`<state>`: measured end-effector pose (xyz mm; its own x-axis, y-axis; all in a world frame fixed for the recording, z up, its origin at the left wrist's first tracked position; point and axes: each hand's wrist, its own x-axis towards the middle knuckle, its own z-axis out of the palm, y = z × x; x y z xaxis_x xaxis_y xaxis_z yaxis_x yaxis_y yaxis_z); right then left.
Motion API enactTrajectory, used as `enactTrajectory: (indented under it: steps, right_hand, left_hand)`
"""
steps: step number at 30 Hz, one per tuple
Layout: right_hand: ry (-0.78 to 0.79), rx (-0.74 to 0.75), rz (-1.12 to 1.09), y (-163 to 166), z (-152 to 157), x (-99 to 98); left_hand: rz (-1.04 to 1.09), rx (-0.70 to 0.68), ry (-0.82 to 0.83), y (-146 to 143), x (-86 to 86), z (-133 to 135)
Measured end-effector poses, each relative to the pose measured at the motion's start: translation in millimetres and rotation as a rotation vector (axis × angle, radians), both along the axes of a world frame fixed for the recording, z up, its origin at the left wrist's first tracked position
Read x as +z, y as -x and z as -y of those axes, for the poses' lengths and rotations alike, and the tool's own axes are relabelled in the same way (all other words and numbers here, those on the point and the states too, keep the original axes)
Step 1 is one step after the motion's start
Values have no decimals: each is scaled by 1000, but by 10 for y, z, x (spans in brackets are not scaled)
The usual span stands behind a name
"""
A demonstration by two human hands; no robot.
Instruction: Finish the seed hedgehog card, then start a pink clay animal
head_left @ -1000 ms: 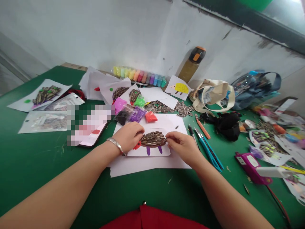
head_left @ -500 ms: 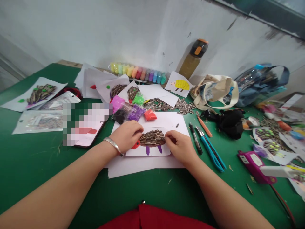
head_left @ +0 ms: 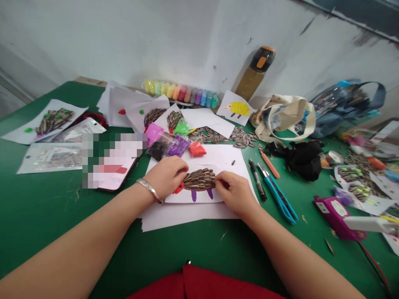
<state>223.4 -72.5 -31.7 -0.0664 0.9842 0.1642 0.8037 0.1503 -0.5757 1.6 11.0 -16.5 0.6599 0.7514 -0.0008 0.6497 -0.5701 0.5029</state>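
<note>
A hedgehog picture on a white card lies in front of me. Its back is covered with overlapping striped sunflower seeds, its head is red clay, and its legs are purple. My left hand, wearing a silver bracelet, rests at the card's left side with its fingers curled down by the red head; what they may hold is hidden. At the rear end of the seed-covered back, the fingertips of my right hand are pinched together. Anything between them is too small to make out.
Clay packets and a loose seed pile lie behind the card. To the right are a pen, a blue utility knife and a purple power strip. A phone lies left; a bottle stands by the wall.
The view has shifted slightly, so things at the right appear a little farther right. Both hands keep nearly the same places on the card, the right fingertips still at the hedgehog's rear.
</note>
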Motion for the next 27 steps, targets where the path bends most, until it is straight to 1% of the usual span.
enactTrajectory:
  steps: [10, 12, 15, 19, 21, 24, 27]
  right_hand:
    - [-14, 61, -19, 28, 10, -10]
    - [0, 38, -58, -12, 4, -8]
    - [-12, -71, -73, -149, -39, -12]
    - [-170, -202, 73, -391, -137, -33]
    - [-201, -238, 122, -480, -178, -53]
    - [-178, -226, 162, -542, -219, -93]
    - [-148, -147, 247, -551, -247, -128]
  left_hand:
    - [-11, 13, 4, -9, 18, 4]
    - [-9, 13, 3, -9, 18, 3]
    - [-5, 12, 5, -7, 17, 0]
    - [-2, 8, 13, -4, 8, -5]
    - [1, 8, 12, 0, 0, -7]
    - [7, 4, 6, 8, -11, -4]
    - [6, 4, 3, 10, -11, 0]
